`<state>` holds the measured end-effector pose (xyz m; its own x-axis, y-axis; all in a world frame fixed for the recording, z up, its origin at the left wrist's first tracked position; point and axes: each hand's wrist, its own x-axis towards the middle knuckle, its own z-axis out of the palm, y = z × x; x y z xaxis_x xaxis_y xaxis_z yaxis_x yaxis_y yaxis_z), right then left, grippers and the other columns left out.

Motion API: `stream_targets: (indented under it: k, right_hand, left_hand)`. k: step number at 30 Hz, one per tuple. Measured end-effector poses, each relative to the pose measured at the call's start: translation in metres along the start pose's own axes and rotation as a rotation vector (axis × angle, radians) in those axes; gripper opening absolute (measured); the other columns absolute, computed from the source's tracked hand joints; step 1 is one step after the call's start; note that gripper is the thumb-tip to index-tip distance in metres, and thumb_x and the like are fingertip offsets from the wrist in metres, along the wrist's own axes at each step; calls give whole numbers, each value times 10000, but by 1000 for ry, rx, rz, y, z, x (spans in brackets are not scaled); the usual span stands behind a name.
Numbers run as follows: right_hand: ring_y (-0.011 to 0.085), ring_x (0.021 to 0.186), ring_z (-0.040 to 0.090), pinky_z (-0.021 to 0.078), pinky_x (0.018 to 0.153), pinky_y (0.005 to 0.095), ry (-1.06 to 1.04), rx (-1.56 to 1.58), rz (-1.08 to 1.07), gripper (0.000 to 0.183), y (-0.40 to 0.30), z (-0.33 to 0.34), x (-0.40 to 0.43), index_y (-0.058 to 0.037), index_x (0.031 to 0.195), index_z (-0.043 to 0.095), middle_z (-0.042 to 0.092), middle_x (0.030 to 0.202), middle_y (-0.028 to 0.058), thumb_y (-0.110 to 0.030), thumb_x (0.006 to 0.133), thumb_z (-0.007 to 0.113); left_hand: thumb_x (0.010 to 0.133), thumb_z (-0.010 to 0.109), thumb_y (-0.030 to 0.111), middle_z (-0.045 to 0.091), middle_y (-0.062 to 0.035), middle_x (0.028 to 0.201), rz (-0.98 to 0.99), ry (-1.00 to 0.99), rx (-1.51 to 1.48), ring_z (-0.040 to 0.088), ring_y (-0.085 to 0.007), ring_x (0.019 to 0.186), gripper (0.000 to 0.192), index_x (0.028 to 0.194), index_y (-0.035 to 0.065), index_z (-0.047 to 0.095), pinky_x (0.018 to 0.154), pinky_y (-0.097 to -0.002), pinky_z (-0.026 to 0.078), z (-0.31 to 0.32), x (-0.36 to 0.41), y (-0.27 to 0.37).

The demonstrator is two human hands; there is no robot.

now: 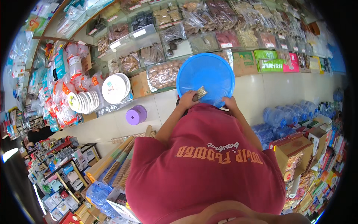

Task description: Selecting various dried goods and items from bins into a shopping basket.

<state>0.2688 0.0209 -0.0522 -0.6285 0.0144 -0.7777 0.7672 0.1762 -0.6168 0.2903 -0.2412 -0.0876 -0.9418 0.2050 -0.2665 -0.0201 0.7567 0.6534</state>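
Note:
A large round blue plastic basin [205,74] is in front of me, below the shelf of dried goods. My left hand [190,99] is at the basin's near left side, closed on a small clear packet of pale beans or seeds [201,92], which sticks out over the inside of the basin. My right hand [230,103] grips the near right rim of the basin. No other thing shows inside the basin. Part of the near rim is hidden behind the front of my red shirt.
Bagged dried goods [165,74] line the shelf ahead. White plates [114,89] stand at the left, above a purple stool [136,114] on the tiled floor. Large water bottles [275,116] and an open cardboard box [293,149] are at the right; bamboo mats [120,159] lie at the lower left.

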Motion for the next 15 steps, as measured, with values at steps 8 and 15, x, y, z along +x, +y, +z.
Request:
stream_targets:
  k: [8,15]
  right_hand:
    - [167,500,519,440,454,278,34,378,113,138,30,-65,-27,-6,749,545,535,638,65,-105,654,527]
    - [178,605,545,466,522,280,315,558,62,106,40,-104,-19,15,712,524,544,705,88,-81,666,521]
  left_hand:
    - [744,614,265,550,-71,826,-220,536,-805,538,-178,746,279,914,56,540,671,-289,438,-6,61,29]
    - [764,576,245,537,-62,800,-480,524,-983,520,-160,671,220,875,61,530,589,-283,439,-17,129,-41]
